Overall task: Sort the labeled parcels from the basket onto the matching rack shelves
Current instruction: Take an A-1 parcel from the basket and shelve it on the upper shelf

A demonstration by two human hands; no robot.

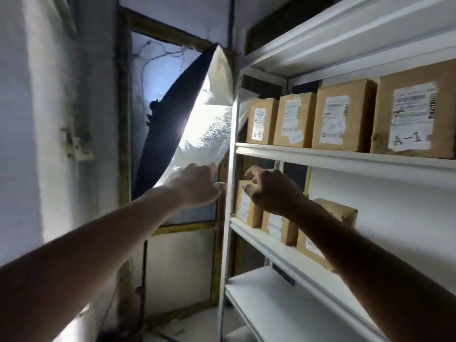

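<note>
A white metal rack (320,157) fills the right side. Its upper shelf carries several brown cardboard parcels with white labels, the nearest (414,114) marked A-1. On the shelf below (276,248) stand three more labeled parcels. My right hand (269,191) reaches over them, its fingers at the top of the far-left parcel (246,206); I cannot tell whether they grip it. My left hand (197,183) is stretched out beside the rack's front upright (229,183), its fingertips at the post and empty. The basket is out of view.
Behind the rack's left end is a window with a dark frame (124,119), and a torn white-and-dark sheet (195,124) hangs across it with bright light behind. A white wall (37,119) stands on the left. A lower bare shelf (266,292) sits beneath.
</note>
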